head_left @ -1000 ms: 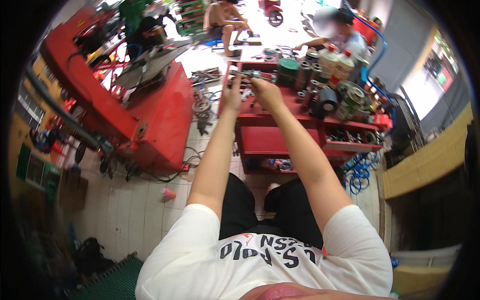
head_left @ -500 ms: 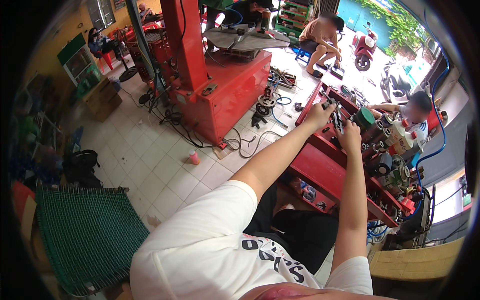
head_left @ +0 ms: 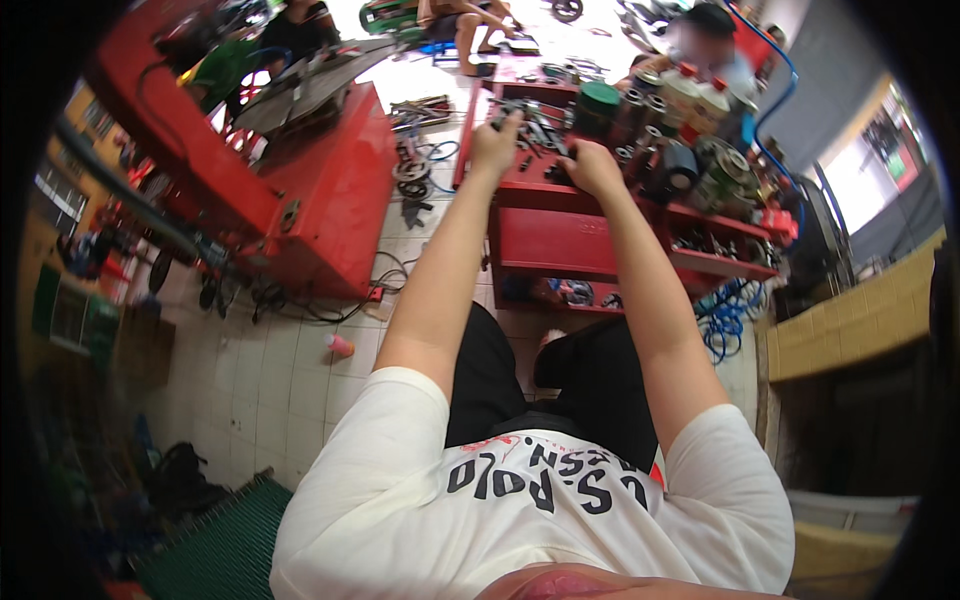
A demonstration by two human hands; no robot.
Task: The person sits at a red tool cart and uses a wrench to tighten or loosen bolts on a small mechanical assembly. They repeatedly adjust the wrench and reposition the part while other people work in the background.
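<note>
Both my arms reach forward onto the top tray of a red tool cart (head_left: 560, 245). My left hand (head_left: 495, 145) rests at the tray's left side, its fingertips on a pile of dark metal tools (head_left: 535, 125). To its right, my right hand (head_left: 592, 165) lies knuckles up with the fingers curled down among the tools. The picture is too small to show whether either hand grips a tool. Below the tray, a drawer stands pulled out and lower shelves hold small parts.
Bottles and cans, one with a green lid (head_left: 598, 98), crowd the cart's right side. A red machine (head_left: 310, 200) with cables stands to the left. A pink bottle (head_left: 340, 345) lies on the tiled floor and a blue coiled hose (head_left: 725, 320) hangs at the right. Other people (head_left: 705, 35) sit beyond the cart.
The view has swung back to face the cart head-on. Both hands have stayed on the top tray among the tools, the right one now lower than the left.
</note>
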